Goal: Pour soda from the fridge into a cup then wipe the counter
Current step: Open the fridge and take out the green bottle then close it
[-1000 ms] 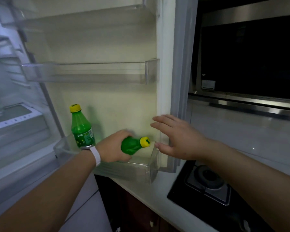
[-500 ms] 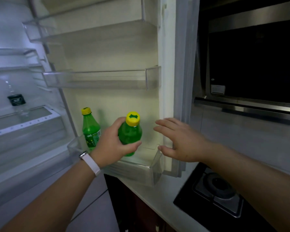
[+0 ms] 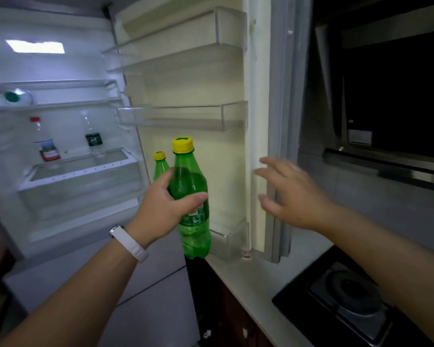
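Note:
My left hand (image 3: 166, 209) grips a green soda bottle (image 3: 189, 181) with a yellow cap, upright and lifted clear of the fridge door's bottom bin (image 3: 232, 237). A second green bottle (image 3: 160, 166) stands behind it in that bin, mostly hidden by my hand. My right hand (image 3: 290, 194) is spread with fingers apart at the edge of the open fridge door (image 3: 257, 108), holding nothing. The white counter (image 3: 251, 279) runs below the door. No cup is in view.
Two clear bottles (image 3: 45, 141) (image 3: 93, 141) stand on a shelf inside the lit fridge. Empty door shelves (image 3: 183, 116) sit above. A black gas stove (image 3: 346, 296) lies at the lower right, with a dark range hood (image 3: 391, 96) above it.
My left hand turned the soda bottle upright and lifted it out of the door bin toward me. My right hand stayed by the door edge. The view swung left and up.

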Demonstrator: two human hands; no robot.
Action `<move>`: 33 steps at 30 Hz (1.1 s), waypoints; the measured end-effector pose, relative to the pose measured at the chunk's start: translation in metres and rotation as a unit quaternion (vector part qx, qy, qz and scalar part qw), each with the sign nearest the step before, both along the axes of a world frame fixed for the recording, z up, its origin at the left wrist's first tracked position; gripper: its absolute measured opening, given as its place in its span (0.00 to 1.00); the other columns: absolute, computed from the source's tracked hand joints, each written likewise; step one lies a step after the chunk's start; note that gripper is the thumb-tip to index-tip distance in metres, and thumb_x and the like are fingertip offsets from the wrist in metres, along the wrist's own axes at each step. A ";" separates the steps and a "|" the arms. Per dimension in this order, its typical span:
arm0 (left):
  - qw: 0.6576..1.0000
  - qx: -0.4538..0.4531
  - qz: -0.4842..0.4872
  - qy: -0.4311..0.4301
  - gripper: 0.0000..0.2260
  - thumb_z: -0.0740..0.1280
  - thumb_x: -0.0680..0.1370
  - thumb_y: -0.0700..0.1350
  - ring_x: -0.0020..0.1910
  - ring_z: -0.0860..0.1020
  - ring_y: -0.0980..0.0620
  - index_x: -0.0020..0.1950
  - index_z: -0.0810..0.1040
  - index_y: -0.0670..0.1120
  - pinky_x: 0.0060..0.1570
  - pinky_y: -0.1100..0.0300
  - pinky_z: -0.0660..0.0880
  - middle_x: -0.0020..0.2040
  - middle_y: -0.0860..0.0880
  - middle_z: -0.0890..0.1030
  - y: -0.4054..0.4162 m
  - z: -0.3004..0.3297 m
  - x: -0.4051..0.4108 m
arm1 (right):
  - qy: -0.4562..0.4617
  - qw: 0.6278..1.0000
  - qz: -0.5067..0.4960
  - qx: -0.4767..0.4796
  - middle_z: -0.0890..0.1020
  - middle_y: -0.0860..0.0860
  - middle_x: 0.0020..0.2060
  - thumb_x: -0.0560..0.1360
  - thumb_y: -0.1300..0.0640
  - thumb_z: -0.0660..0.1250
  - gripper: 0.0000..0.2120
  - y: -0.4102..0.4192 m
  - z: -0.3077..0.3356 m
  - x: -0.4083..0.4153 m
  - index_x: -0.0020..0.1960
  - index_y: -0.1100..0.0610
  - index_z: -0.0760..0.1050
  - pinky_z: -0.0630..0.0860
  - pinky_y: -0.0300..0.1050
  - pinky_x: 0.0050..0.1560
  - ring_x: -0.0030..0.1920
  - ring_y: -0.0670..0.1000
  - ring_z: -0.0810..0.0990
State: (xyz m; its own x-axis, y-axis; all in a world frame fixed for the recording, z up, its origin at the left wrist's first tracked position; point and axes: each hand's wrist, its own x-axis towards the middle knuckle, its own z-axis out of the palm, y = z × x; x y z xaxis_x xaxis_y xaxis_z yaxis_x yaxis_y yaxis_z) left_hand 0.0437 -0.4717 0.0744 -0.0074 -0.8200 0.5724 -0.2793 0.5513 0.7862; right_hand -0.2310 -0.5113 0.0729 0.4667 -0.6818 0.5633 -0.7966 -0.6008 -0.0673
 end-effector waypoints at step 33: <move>0.987 0.077 0.138 0.035 0.23 0.76 0.63 0.54 0.47 0.84 0.47 0.54 0.79 0.46 0.51 0.47 0.81 0.49 0.46 0.85 0.135 -0.031 0.002 | -0.049 0.996 0.027 0.077 0.31 0.40 0.75 0.76 0.42 0.62 0.39 0.063 -0.040 0.032 0.78 0.42 0.42 0.43 0.58 0.73 0.75 0.48 0.31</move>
State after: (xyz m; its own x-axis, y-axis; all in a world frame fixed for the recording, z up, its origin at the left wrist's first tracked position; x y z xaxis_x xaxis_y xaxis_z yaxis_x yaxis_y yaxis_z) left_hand 0.0455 -0.3371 0.0431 0.2633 -0.8626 0.4320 -0.3431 0.3348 0.8776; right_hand -0.1991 -0.4479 0.0334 0.4529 -0.7387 0.4993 -0.7486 -0.6192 -0.2371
